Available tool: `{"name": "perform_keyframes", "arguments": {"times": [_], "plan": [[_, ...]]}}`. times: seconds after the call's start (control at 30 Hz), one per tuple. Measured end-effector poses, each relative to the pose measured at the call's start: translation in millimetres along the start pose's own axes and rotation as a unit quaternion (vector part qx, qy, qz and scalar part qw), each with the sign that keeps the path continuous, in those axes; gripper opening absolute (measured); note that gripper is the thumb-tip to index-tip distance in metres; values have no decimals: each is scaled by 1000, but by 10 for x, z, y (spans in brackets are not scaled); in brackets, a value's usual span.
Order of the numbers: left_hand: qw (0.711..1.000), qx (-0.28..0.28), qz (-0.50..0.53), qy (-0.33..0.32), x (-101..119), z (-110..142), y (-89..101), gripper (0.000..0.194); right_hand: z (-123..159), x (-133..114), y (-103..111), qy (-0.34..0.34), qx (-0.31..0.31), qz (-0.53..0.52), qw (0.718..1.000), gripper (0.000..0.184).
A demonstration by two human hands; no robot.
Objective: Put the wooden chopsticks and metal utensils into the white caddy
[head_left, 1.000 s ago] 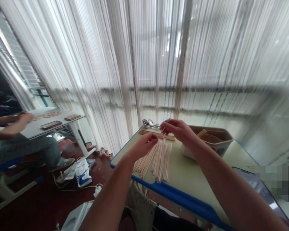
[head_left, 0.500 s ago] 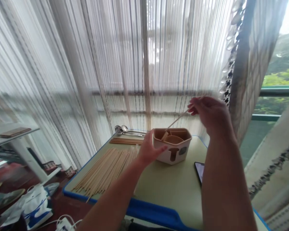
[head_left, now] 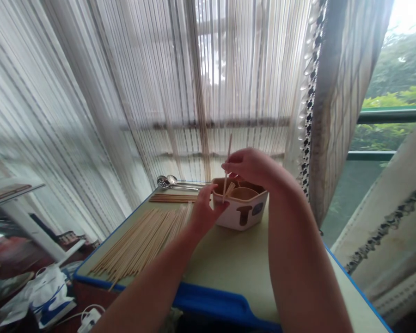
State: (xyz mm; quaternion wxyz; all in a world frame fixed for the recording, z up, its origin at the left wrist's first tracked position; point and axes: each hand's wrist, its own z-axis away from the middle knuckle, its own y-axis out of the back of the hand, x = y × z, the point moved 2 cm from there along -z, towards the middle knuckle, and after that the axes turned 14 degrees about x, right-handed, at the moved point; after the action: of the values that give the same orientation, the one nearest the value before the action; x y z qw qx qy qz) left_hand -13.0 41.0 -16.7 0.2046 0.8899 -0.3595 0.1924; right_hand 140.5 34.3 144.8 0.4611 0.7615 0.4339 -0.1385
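Observation:
A white utensil holder with a tan, divided inside stands on the table. My left hand grips its left side, thumb at the front corner and fingers at the rear rim. Above the rim, my right hand pinches a thin chopstick that stands nearly upright. Its lower part reaches down by the left compartment; whether its tip touches the bottom is hidden. Short pale sticks lean in that same compartment. Left of the holder, many light wooden chopsticks lie in a spread pile.
Behind the pile lie darker brown chopsticks and metal spoons, one slotted. The table has a blue edge. Sheer curtains hang close behind it. White bags lie on the floor at left.
My right hand has moved left and down to the holder, bringing the chopstick from a slant to nearly upright. The view has shifted slightly, and my right arm now covers the phone.

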Motion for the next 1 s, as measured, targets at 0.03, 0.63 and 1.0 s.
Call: {"name": "perform_keyframes", "arguments": {"times": [0.03,0.63,1.0], "plan": [[1000,0,-2,-2,2,4,0,56,11,7,5,-5,-14,20,1000,25],[1000,4,-1,-2,4,39,-11,63,14,68,12,38,-21,41,998,17],[1000,8,12,-2,-40,55,-30,63,43,160,19,25,-125,141,982,14]]}}
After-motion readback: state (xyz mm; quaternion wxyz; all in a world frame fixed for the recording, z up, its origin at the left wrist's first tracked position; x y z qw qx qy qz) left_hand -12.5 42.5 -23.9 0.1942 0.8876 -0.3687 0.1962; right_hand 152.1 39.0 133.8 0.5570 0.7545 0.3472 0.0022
